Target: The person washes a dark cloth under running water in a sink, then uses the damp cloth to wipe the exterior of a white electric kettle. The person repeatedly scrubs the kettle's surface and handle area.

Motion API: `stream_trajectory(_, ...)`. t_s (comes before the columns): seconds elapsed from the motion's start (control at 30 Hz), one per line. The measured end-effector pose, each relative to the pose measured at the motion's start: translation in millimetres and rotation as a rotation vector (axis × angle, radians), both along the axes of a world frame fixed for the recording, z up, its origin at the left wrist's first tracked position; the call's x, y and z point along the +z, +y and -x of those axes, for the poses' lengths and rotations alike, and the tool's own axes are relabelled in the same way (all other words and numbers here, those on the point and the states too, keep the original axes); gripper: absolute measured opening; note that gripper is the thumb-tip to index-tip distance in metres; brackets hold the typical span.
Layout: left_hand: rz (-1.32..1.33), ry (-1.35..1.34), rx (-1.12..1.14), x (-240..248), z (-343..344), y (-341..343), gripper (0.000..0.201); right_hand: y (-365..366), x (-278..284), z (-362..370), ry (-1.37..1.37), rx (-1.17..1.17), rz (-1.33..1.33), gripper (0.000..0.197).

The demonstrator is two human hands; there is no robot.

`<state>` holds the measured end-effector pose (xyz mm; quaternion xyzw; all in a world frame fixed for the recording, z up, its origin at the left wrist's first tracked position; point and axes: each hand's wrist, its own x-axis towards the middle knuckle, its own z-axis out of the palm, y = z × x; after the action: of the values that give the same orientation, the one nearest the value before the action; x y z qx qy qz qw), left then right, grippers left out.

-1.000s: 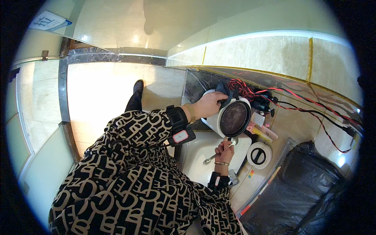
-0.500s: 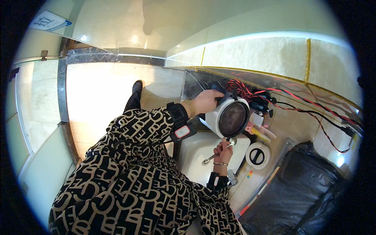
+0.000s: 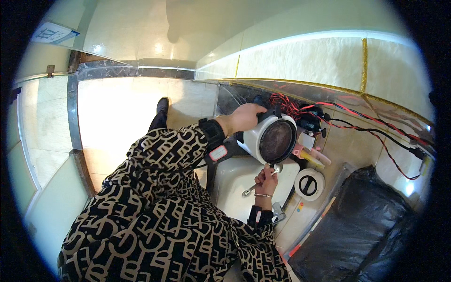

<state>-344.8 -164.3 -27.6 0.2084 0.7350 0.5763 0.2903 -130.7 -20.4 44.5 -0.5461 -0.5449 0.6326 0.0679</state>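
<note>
A white kettle-like pot (image 3: 253, 140) with a black rim and a dark brown inside is tipped with its mouth toward the right, over the white sink (image 3: 230, 181). My left hand (image 3: 244, 117) is closed at the black handle on its upper side, the index finger stretched along it. Below the mouth, my right hand (image 3: 266, 180) is closed round a slim shiny metal tool (image 3: 248, 192) with rounded ends; its exact kind is unclear. The right fingertips are close to the pot's rim. A white round lid (image 3: 310, 185) with a black knob lies on the counter at the right.
Tangled red and black wires (image 3: 286, 105) and black devices (image 3: 310, 123) are behind the pot. Pink and yellow items (image 3: 310, 156) sit beside it. A chrome tap (image 3: 278, 214) is near my right wrist. A black plastic bag (image 3: 350, 225) covers something at the lower right.
The view has shifted slightly. My left index finger now reaches out straighter on the handle. The pot and the metal tool stay almost in place.
</note>
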Motion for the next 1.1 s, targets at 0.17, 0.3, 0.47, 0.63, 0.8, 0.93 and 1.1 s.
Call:
stream_trajectory(0.17,0.105,0.085,-0.199,-23.5,34.0,30.9,0.047,5.7,-1.7,-8.3,0.018,0.024,0.024,0.02)
stream_trajectory(0.3,0.158,0.163,-0.452,-62.9,61.4,56.1,0.048,3.5,-0.5,-4.7,-0.001,0.022,-0.007,0.02)
stream_trajectory(0.47,0.252,0.159,-0.299,-81.0,49.6,35.0,0.046,3.0,-2.4,-4.8,0.061,-0.017,0.043,0.02)
stream_trajectory(0.63,0.18,0.036,-0.194,-50.7,28.7,10.7,0.047,-2.1,-1.1,-0.4,0.048,-0.077,0.026,0.024)
stream_trajectory(0.8,0.088,-0.081,0.191,-4.7,-28.7,3.7,0.047,-0.3,-2.1,-1.7,0.045,-0.055,0.021,0.024)
stream_trajectory(0.93,-0.034,-0.1,0.406,25.9,-84.3,1.9,0.045,0.0,-4.1,-3.1,0.04,-0.041,0.005,0.024)
stream_trajectory(1.1,-0.034,-0.095,0.441,4.0,-100.7,2.6,0.047,2.1,-1.6,-3.8,0.008,-0.015,-0.002,0.023)
